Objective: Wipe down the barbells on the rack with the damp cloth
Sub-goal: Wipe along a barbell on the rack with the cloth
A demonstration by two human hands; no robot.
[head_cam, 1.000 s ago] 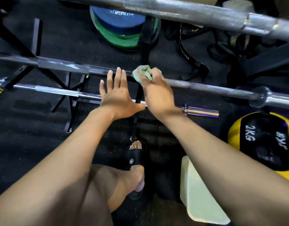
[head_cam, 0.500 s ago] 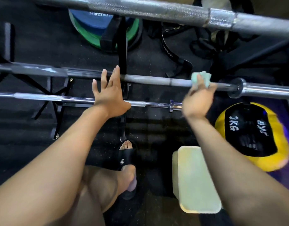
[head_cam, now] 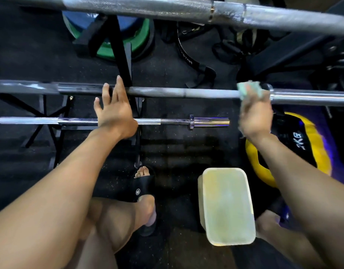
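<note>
Three barbells are lying across the rack, long axes running left to right. The left hand [head_cam: 114,111] is resting with fingers spread and straight on the middle barbell [head_cam: 182,92], probably steadying it (it could roll). Further right, the right hand [head_cam: 254,117] is pressing the damp cloth [head_cam: 249,91] around that same bar, just beside its collar [head_cam: 271,94], fingers curled on the cloth.

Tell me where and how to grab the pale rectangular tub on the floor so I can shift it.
Take the pale tub by its two long side rims, coming straight down from above with a hand on each. It stands upright and open-topped on the floor, its long sides are bare, and the foot in the sandal stands clear to its left. Its contents cannot be told, so lift level.
</note>
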